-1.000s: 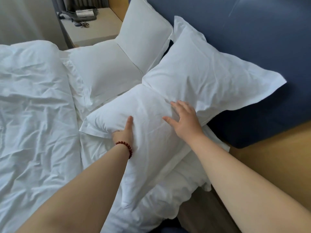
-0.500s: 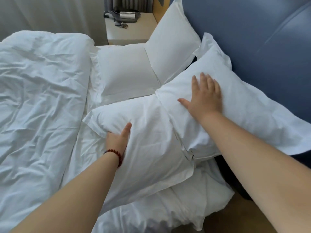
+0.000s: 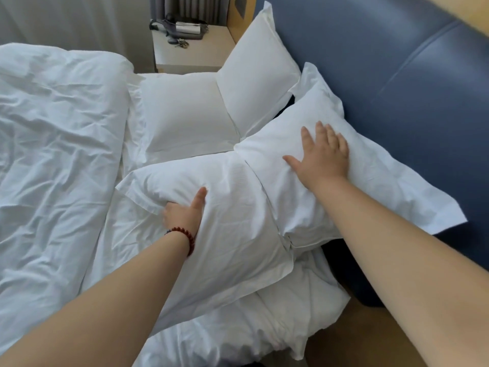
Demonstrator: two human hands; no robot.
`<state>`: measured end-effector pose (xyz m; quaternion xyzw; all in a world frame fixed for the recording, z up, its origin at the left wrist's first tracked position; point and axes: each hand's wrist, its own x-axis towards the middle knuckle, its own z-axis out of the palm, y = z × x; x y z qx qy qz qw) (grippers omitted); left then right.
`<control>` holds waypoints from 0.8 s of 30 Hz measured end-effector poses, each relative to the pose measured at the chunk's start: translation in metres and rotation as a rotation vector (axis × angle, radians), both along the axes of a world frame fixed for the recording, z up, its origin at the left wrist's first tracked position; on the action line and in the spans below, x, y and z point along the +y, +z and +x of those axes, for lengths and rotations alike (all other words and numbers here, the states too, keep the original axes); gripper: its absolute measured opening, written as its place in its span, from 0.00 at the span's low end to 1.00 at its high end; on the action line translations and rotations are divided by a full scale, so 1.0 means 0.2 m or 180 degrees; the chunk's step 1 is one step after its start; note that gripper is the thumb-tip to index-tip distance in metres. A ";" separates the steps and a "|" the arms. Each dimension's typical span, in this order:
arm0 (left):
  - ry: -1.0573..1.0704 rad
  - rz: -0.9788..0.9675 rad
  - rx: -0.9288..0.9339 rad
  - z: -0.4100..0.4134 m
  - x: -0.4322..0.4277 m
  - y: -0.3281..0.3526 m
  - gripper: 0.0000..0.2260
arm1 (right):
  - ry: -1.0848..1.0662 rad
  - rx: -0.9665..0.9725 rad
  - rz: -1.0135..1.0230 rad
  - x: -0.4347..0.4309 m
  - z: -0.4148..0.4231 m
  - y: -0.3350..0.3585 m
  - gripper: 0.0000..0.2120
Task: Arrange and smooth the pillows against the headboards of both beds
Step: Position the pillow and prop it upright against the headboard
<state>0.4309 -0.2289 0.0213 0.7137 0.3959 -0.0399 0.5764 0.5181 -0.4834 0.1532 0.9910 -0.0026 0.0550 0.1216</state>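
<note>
Several white pillows lie at the head of one bed by a blue padded headboard. The near flat pillow lies on the sheet; my left hand grips its left edge, thumb on top, fingers tucked under. A second near pillow leans on the headboard, and my right hand rests flat on it with fingers spread. Behind them a far flat pillow lies down and a far upright pillow leans on the headboard.
A crumpled white duvet covers the bed to the left. A pale nightstand with a dark bag and keys stands beyond the pillows. Wooden floor shows at the lower right beside the bed.
My right hand left the near flat pillow and moved up onto the leaning pillow, then slid slightly along it. My left hand kept its grip on the flat pillow's edge.
</note>
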 end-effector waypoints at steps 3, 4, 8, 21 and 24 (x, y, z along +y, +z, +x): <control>-0.0053 0.0060 0.0071 0.02 -0.01 0.01 0.57 | -0.0318 0.0035 0.0112 -0.07 0.04 0.07 0.44; -0.0066 0.0084 0.0099 0.02 -0.02 0.02 0.57 | -0.0503 0.0130 0.0226 -0.09 0.07 0.09 0.47; 0.0068 0.0042 0.0111 0.03 -0.02 0.00 0.60 | -0.0938 0.0478 0.0814 -0.14 0.16 0.13 0.59; 0.0279 -0.0052 -0.0375 0.06 -0.08 0.01 0.49 | -0.0438 0.0030 0.1888 -0.10 0.07 0.18 0.28; 0.0007 0.0052 -0.0416 0.15 -0.13 0.03 0.48 | -0.0404 -0.0278 0.1602 -0.15 0.01 0.27 0.27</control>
